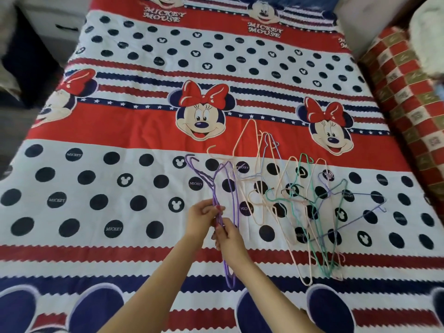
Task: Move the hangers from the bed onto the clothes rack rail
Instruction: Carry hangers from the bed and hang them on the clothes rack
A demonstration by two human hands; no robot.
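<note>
- My left hand (203,216) and right hand (227,237) both grip the purple hangers (225,188) over the bed (96,131).
- The other hangers (310,207) lie heaped beside them; no rack in view, so none hung yet, I judge.

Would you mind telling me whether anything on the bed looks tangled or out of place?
Yes: the loose hangers lie crisscrossed in an overlapping, tangled heap on the bedspread, right of the purple hangers held by both hands.
</note>
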